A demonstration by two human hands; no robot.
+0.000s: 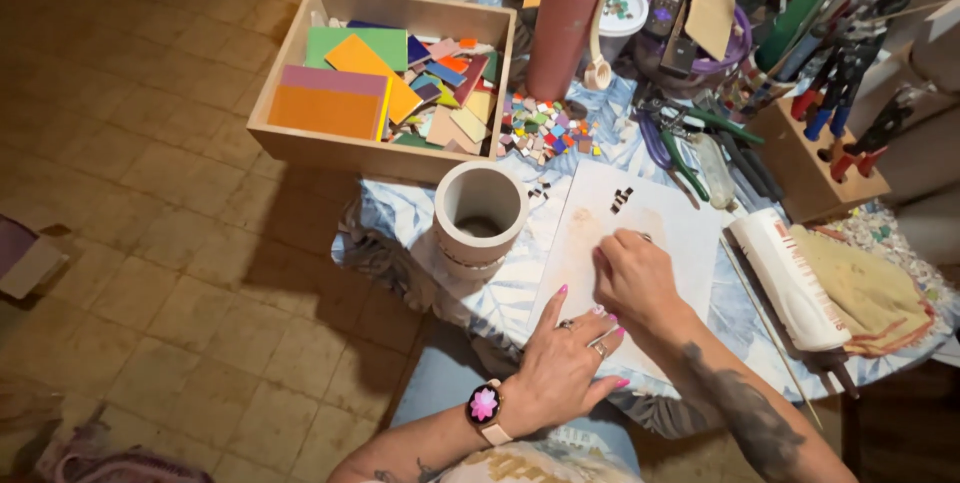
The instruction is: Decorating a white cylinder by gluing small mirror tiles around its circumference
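Two hands work on a white board (640, 233) lying flat in the middle of the worktop (400, 213), which is covered by a pale blue leaf-patterned cloth. The right hand (632, 278) is curled narrow, fingertips pinched down on the board; whether it holds a small piece I cannot tell. The left hand (570, 353), wearing rings and a watch with a pink flower face, rests spread on the board's near edge, holding nothing.

Judging by how things lie, the work looks barely begun: the board is almost bare, with only a little cluster of dark tile bits (621, 200) near its far edge and a faint brownish stain to the left of centre. Most of the loose material remains unused.

Just left of the board stands a grey cylindrical pot (480, 211), open and seemingly empty. Beyond it lies a heap of small mosaic pieces (545, 131) in many colours. Far left, an open wooden box (380, 83) holds larger flat tiles in orange, green, yellow, pink and blue. A tall pink bottle (565, 23) with a pale cap stands at the far side. Right of the board lies a white tube-like container (790, 278) with a red-marked scale along its side, on a yellowish cloth (870, 293). A wooden block (810, 158) far right holds red- and blue-handled tools.
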